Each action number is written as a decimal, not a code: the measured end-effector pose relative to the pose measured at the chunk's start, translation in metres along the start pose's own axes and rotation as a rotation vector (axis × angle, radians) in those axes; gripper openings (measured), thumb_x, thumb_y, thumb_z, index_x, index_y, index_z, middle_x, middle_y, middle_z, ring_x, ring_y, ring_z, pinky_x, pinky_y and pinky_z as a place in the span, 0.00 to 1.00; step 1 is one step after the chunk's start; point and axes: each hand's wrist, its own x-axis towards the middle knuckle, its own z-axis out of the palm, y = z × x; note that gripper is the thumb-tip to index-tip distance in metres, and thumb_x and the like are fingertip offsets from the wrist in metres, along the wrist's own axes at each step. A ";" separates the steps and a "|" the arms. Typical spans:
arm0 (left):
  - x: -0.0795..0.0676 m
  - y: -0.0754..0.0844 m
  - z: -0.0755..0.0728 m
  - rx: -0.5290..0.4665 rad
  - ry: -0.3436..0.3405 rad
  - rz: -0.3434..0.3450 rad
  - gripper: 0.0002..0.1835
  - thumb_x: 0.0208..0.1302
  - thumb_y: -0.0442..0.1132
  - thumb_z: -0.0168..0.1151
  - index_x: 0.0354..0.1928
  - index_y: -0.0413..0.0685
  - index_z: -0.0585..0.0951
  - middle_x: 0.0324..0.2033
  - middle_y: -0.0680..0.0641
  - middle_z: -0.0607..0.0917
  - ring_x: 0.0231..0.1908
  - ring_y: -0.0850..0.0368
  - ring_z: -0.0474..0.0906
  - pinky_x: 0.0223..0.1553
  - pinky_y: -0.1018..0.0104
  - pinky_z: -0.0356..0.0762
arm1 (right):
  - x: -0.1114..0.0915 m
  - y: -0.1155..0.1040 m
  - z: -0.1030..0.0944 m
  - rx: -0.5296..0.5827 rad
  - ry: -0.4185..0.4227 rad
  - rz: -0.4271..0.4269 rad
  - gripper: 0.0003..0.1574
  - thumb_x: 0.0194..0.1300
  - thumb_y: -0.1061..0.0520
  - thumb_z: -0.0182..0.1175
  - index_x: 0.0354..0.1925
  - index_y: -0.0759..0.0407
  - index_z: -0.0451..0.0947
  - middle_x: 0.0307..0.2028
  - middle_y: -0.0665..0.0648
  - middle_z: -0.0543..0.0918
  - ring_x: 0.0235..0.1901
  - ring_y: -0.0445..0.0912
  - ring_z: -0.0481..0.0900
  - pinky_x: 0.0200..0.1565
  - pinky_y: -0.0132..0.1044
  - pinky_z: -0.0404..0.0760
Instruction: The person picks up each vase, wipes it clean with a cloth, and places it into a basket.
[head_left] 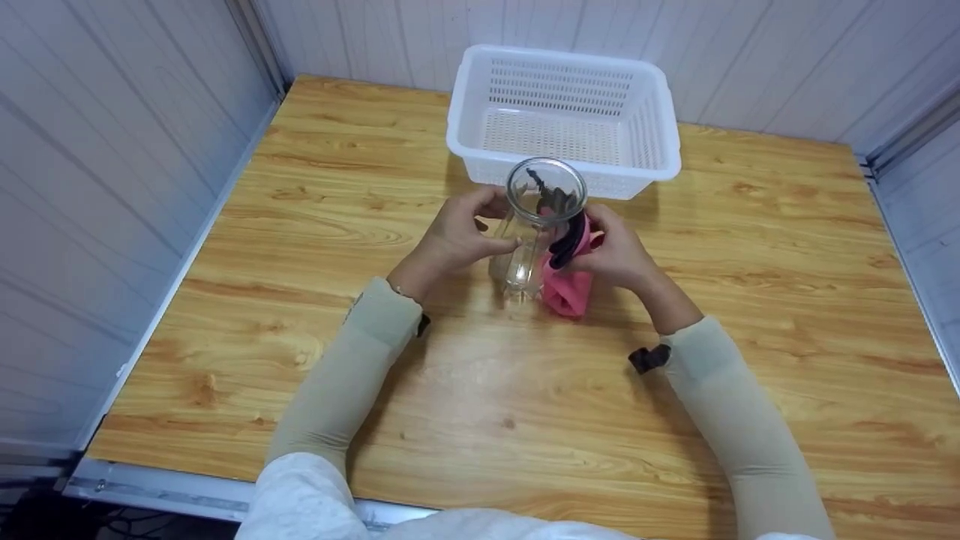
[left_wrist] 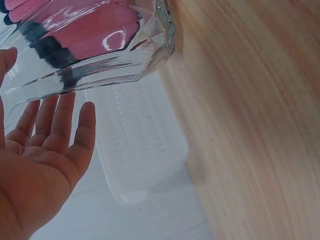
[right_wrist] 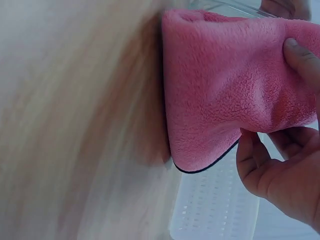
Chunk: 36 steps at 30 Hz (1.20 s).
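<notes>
A clear glass vase (head_left: 525, 247) with a thick round rim stands tilted slightly over the table in the head view. My left hand (head_left: 457, 229) holds its left side, thumb at the front and fingers behind; in the left wrist view that hand (left_wrist: 50, 150) shows fingertips right at the glass. Against the vase's right side my right hand (head_left: 619, 247) grips a folded pink cloth (head_left: 566, 289) with a dark edge. In the right wrist view the thumb lies on top of the fuzzy cloth (right_wrist: 220, 85), fingers beneath. Pink and dark parts show through the glass.
A white plastic basket (head_left: 652, 161) with slotted walls stands just behind the vase, near the back wall. The wood-grain table (head_left: 510, 420) reaches to pale panel walls (head_left: 150, 150) at the left, back and right.
</notes>
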 end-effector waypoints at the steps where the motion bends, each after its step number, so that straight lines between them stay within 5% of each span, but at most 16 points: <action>1: 0.000 0.000 0.000 -0.001 -0.003 -0.001 0.30 0.47 0.41 0.74 0.55 0.48 0.77 0.46 0.52 0.84 0.48 0.59 0.81 0.49 0.59 0.81 | 0.000 -0.003 -0.001 0.006 0.008 -0.011 0.39 0.39 0.61 0.78 0.52 0.60 0.75 0.39 0.49 0.76 0.39 0.43 0.72 0.39 0.34 0.77; 8: 0.002 0.001 -0.001 -0.005 -0.016 -0.002 0.30 0.48 0.38 0.73 0.57 0.48 0.78 0.48 0.50 0.84 0.51 0.56 0.80 0.52 0.55 0.79 | -0.004 -0.045 -0.014 0.064 0.072 -0.096 0.27 0.41 0.66 0.76 0.41 0.69 0.77 0.27 0.37 0.76 0.33 0.35 0.71 0.36 0.33 0.77; 12: 0.003 0.001 -0.001 -0.017 -0.021 -0.006 0.29 0.48 0.36 0.72 0.57 0.49 0.78 0.48 0.50 0.84 0.52 0.56 0.80 0.55 0.54 0.79 | -0.003 -0.053 -0.018 0.146 0.103 -0.107 0.20 0.40 0.68 0.76 0.32 0.66 0.76 0.22 0.38 0.74 0.29 0.34 0.71 0.31 0.27 0.76; 18: 0.002 -0.001 -0.001 -0.044 -0.017 -0.018 0.29 0.48 0.35 0.72 0.57 0.49 0.78 0.49 0.49 0.84 0.53 0.55 0.80 0.56 0.57 0.78 | 0.003 -0.043 -0.016 0.171 0.064 -0.039 0.25 0.41 0.68 0.76 0.39 0.73 0.76 0.23 0.41 0.76 0.25 0.35 0.74 0.28 0.24 0.77; 25: 0.002 -0.002 -0.001 -0.052 0.001 0.001 0.29 0.48 0.35 0.72 0.56 0.48 0.78 0.48 0.47 0.85 0.52 0.53 0.81 0.54 0.51 0.80 | 0.010 -0.018 -0.008 0.054 0.020 0.043 0.28 0.36 0.59 0.81 0.39 0.60 0.81 0.27 0.45 0.83 0.29 0.40 0.80 0.29 0.27 0.80; 36: 0.002 -0.003 0.002 -0.044 0.006 -0.013 0.28 0.48 0.36 0.72 0.56 0.49 0.78 0.49 0.49 0.85 0.53 0.56 0.81 0.55 0.54 0.80 | 0.007 0.006 0.003 -0.061 -0.090 0.122 0.30 0.37 0.63 0.79 0.43 0.60 0.80 0.36 0.58 0.86 0.35 0.44 0.80 0.35 0.29 0.80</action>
